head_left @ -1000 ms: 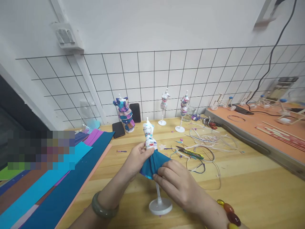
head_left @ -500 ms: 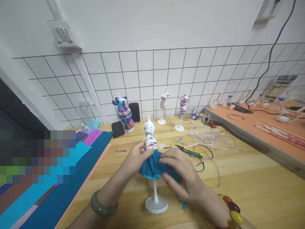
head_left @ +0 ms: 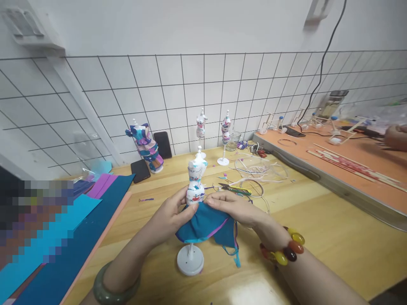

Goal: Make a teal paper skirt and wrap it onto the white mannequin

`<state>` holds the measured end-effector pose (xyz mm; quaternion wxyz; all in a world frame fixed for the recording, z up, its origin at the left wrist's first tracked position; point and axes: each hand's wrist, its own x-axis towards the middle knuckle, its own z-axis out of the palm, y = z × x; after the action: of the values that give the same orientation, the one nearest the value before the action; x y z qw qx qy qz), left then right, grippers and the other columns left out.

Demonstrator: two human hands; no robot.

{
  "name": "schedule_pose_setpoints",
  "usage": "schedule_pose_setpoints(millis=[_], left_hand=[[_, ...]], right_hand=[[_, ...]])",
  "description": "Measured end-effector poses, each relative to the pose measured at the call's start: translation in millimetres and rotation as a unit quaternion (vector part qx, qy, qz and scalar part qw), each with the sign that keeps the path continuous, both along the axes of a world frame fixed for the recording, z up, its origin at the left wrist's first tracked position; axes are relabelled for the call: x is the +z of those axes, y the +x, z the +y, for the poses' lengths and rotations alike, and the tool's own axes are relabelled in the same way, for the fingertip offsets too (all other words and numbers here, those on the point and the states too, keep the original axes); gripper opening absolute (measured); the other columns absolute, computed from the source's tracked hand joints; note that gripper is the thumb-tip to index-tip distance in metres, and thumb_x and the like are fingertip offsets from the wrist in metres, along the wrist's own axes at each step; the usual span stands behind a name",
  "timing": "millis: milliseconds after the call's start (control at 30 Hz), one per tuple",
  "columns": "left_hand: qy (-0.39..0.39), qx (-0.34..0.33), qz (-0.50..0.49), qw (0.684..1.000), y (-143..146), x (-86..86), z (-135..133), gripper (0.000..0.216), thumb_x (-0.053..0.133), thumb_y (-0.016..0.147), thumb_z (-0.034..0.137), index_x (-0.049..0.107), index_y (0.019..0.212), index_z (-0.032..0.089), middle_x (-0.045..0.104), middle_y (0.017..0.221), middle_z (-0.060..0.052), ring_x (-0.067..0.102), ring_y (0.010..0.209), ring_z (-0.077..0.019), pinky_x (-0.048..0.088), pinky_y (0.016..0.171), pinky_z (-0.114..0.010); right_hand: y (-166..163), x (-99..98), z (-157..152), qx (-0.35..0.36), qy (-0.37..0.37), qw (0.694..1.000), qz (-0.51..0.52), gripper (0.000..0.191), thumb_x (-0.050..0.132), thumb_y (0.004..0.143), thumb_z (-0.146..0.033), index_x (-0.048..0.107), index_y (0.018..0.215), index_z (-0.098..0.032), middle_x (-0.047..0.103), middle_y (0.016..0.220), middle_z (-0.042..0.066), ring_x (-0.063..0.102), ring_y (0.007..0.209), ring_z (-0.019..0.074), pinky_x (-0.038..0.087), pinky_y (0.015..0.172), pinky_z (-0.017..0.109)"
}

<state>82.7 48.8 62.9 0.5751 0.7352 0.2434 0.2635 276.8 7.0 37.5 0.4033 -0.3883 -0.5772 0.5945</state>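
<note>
A small white dress form (head_left: 196, 180) with coloured smears on its body stands in front of me on a round base (head_left: 190, 262), leaning slightly. Teal fabric (head_left: 203, 222) with purple and light blue edges hangs round its hips like a skirt, its right end trailing loose. My left hand (head_left: 171, 214) wraps the hips from the left, its thumb pressing the fabric's top edge. At the right of the waist, my right hand (head_left: 230, 204) pinches the top edge between thumb and fingers. Green-and-yellow scissors (head_left: 237, 189) lie just behind it.
Two bare dress forms (head_left: 225, 131) and a fabric-wrapped one (head_left: 146, 146) stand by the wall near two phones (head_left: 140, 170). Fabric sheets (head_left: 85, 228) lie left, loose clear cords (head_left: 260, 167) right. Another person's hand (head_left: 396, 137) is over the orange board (head_left: 356, 148).
My right hand has moved up to the waist and closed on the fabric's edge. The skirt is now spread to the right, with its loose end visible. My view has turned right.
</note>
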Motion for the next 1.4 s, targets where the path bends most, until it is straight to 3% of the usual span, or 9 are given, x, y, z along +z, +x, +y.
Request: schedule_pose_setpoints(millis=[133, 200, 300, 433, 600, 800, 1033, 1233, 1400], left_hand=[[0.032, -0.009, 0.029, 0.999, -1, -2.0, 0, 0.041, 0.051, 0.084, 0.030, 0.049, 0.124, 0.021, 0.059, 0.121, -0.006, 0.053, 0.109, -0.0241, 0.042, 0.093, -0.033], [0.065, -0.008, 0.060, 0.996, -1, -2.5, 1, 0.043, 0.052, 0.083, 0.031, 0.049, 0.125, 0.023, 0.059, 0.120, -0.005, 0.053, 0.109, -0.0249, 0.043, 0.092, -0.033], [0.116, 0.017, 0.092, 0.989, -3, -2.2, 5, 0.041, 0.056, 0.081, 0.030, 0.053, 0.122, 0.027, 0.061, 0.117, -0.002, 0.054, 0.106, -0.0252, 0.044, 0.089, -0.032], [0.150, 0.033, 0.097, 0.983, -2, -1.1, 6, 0.038, 0.058, 0.079, 0.029, 0.057, 0.117, 0.026, 0.064, 0.110, -0.002, 0.057, 0.099, -0.0245, 0.047, 0.082, -0.029], [0.057, 0.079, 0.036, 0.995, 5, -3.3, 0, 0.038, 0.059, 0.080, 0.029, 0.055, 0.117, 0.024, 0.062, 0.116, -0.002, 0.057, 0.104, -0.0225, 0.046, 0.088, -0.029], [-0.029, 0.028, -0.031, 0.999, 5, -4.4, -3, 0.036, 0.055, 0.084, 0.026, 0.053, 0.119, 0.022, 0.058, 0.123, -0.004, 0.055, 0.109, -0.0200, 0.044, 0.093, -0.029], [-0.012, 0.026, -0.050, 0.998, 4, -9.9, -2, 0.045, 0.060, 0.080, 0.021, 0.049, 0.124, 0.025, 0.052, 0.131, -0.002, 0.049, 0.117, -0.0202, 0.038, 0.101, -0.030], [0.004, 0.044, -0.039, 0.998, 4, -8.4, -3, 0.046, 0.057, 0.082, 0.021, 0.048, 0.127, 0.021, 0.053, 0.130, -0.005, 0.048, 0.118, -0.0235, 0.039, 0.100, -0.035], [-0.030, 0.053, -0.043, 0.997, 3, -5.8, -2, 0.052, 0.057, 0.082, 0.023, 0.042, 0.131, 0.020, 0.052, 0.130, -0.008, 0.046, 0.120, -0.0258, 0.038, 0.101, -0.039]], right_hand=[[10, 3.3, -2, 0.053, 0.011, 0.999, -0.002, 0.028, 0.056, 0.081, -0.043, 0.066, 0.082, -0.017, 0.060, 0.075, -0.002, 0.051, 0.066, 0.0102, 0.042, 0.063, 0.023], [11, 3.4, -1, 0.043, 0.009, 0.999, 0.003, 0.026, 0.059, 0.079, -0.043, 0.067, 0.078, -0.017, 0.061, 0.075, -0.002, 0.052, 0.070, 0.0106, 0.042, 0.069, 0.023], [8, 3.8, 0, 0.066, 0.009, 0.998, 0.021, 0.018, 0.062, 0.080, -0.034, 0.064, 0.074, -0.016, 0.057, 0.067, -0.005, 0.050, 0.061, 0.0068, 0.042, 0.063, 0.020], [-1, 5.9, -2, 0.033, 0.005, 0.999, 0.035, 0.015, 0.066, 0.076, -0.029, 0.061, 0.071, -0.016, 0.051, 0.057, -0.008, 0.044, 0.049, 0.0040, 0.039, 0.051, 0.016], [-5, 3.0, -3, -0.029, 0.046, 0.998, 0.017, 0.024, 0.064, 0.076, -0.038, 0.060, 0.070, -0.015, 0.050, 0.059, -0.006, 0.043, 0.051, 0.0053, 0.036, 0.049, 0.017], [-4, 2.1, -1, -0.081, 0.095, 0.991, -0.053, 0.026, 0.064, 0.076, -0.038, 0.060, 0.067, -0.014, 0.055, 0.064, -0.002, 0.048, 0.058, 0.0093, 0.040, 0.056, 0.021], [-7, 1.4, -3, -0.124, 0.143, 0.976, -0.105, 0.020, 0.063, 0.077, -0.031, 0.059, 0.065, -0.015, 0.059, 0.069, 0.000, 0.052, 0.066, 0.0119, 0.042, 0.061, 0.023], [-5, 1.3, -2, -0.110, 0.146, 0.976, -0.119, 0.020, 0.061, 0.079, -0.034, 0.061, 0.070, -0.016, 0.061, 0.073, 0.001, 0.054, 0.069, 0.0129, 0.044, 0.063, 0.024], [-2, 3.5, -3, -0.093, 0.144, 0.976, -0.135, 0.021, 0.059, 0.080, -0.036, 0.063, 0.074, -0.016, 0.061, 0.073, 0.001, 0.055, 0.068, 0.0128, 0.045, 0.064, 0.024]])
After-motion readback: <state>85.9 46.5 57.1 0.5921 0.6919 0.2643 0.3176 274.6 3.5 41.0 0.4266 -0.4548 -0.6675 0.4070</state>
